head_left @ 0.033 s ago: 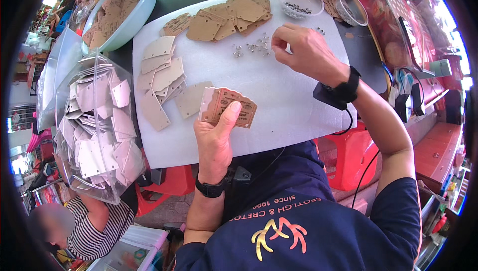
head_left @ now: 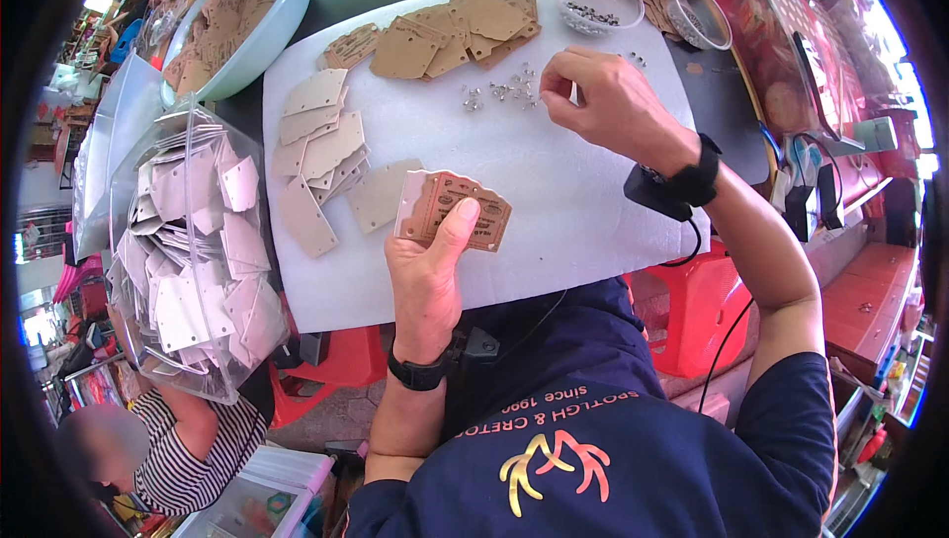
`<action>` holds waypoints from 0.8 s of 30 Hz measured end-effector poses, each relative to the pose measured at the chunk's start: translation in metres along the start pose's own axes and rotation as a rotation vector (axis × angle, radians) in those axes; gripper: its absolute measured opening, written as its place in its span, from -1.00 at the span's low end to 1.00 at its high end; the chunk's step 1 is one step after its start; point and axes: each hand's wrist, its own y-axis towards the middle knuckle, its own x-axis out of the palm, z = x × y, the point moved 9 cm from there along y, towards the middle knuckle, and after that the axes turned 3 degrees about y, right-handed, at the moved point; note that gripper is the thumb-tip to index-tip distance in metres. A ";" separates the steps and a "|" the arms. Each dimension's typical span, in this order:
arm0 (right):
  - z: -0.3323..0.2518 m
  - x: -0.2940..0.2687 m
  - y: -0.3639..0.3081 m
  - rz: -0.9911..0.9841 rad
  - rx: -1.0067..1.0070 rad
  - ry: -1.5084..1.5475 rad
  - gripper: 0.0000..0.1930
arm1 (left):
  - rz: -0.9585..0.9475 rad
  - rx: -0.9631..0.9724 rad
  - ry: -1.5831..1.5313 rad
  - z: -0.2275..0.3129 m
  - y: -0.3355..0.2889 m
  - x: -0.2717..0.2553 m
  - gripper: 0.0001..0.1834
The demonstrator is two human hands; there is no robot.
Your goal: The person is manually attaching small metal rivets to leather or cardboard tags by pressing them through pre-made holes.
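My left hand [head_left: 428, 276] is closed on a printed brown cardboard tag [head_left: 470, 214] with small corner holes, its thumb pressing on the face. A pale card edge shows along the tag's left side, behind it. Over the right part of the white foam sheet [head_left: 554, 242], my right hand [head_left: 613, 103] is closed, thumb and fingers curled together. Whatever may be between its fingertips cannot be made out. Just left of those fingertips lie small loose silvery metal fasteners [head_left: 516, 89]. Pale blank cards [head_left: 331, 148] with punched holes overlap on the left of the sheet.
Brown tags [head_left: 420, 44] are piled at the far side. A clear round tub [head_left: 593, 4] and a smaller one [head_left: 700, 19] contain metal pieces. At left stand a pale-green basin [head_left: 282, 34] of brown tags and a clear bin [head_left: 193, 242] of pale cards. A person [head_left: 198, 449] sits lower left.
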 end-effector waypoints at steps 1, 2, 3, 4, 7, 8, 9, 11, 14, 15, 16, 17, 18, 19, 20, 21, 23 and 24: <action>-0.002 -0.001 -0.004 -0.017 0.063 0.134 -0.84 | -0.007 0.005 0.000 0.000 0.001 0.000 -0.73; -0.008 -0.001 -0.007 -0.021 0.064 0.140 -0.84 | 0.000 0.002 0.003 0.000 0.001 -0.001 -0.73; -0.005 0.009 -0.014 -0.121 0.180 0.316 -0.81 | -0.012 -0.010 0.020 -0.001 0.002 0.001 -0.75; -0.004 0.020 -0.023 -0.220 0.296 0.492 -0.78 | -0.023 -0.022 0.037 -0.002 0.003 0.004 -0.76; -0.013 0.043 -0.042 -0.389 0.453 0.722 -0.73 | -0.038 -0.007 0.021 0.001 0.008 0.011 -0.78; -0.019 0.047 -0.047 -0.428 0.490 0.770 -0.80 | -0.040 -0.011 0.023 0.001 0.010 0.012 -0.78; -0.021 0.048 -0.050 -0.427 0.495 0.776 -0.80 | -0.043 -0.004 0.024 0.002 0.010 0.014 -0.78; -0.025 0.055 -0.059 -0.453 0.543 0.894 -0.78 | -0.047 -0.003 0.027 0.005 0.008 0.018 -0.77; -0.025 0.064 -0.067 -0.421 0.563 0.994 -0.77 | -0.029 0.000 0.007 0.008 0.007 0.022 -0.74; -0.027 0.065 -0.068 -0.420 0.564 0.997 -0.77 | -0.022 0.010 0.012 0.009 0.007 0.022 -0.77; -0.030 0.065 -0.069 -0.400 0.565 1.059 -0.76 | -0.016 0.021 0.017 0.009 0.007 0.021 -0.79; -0.033 0.065 -0.069 -0.379 0.565 1.119 -0.75 | -0.016 0.019 0.020 0.009 0.006 0.021 -0.79; -0.034 0.065 -0.070 -0.377 0.565 1.121 -0.75 | -0.013 0.006 0.023 0.008 0.006 0.021 -0.79; -0.035 0.065 -0.071 -0.356 0.570 1.139 -0.74 | -0.010 -0.007 0.026 0.007 0.005 0.020 -0.79; -0.035 0.064 -0.071 -0.335 0.574 1.156 -0.73 | -0.012 -0.008 0.028 0.007 0.005 0.020 -0.79; -0.035 0.064 -0.072 -0.332 0.575 1.158 -0.73 | -0.014 0.004 0.032 0.009 0.005 0.020 -0.79; -0.037 0.066 -0.072 -0.340 0.553 1.202 -0.73 | -0.018 0.014 0.037 0.010 0.004 0.020 -0.80; -0.036 0.066 -0.072 -0.339 0.553 1.203 -0.73 | -0.019 0.016 0.037 0.009 0.004 0.020 -0.80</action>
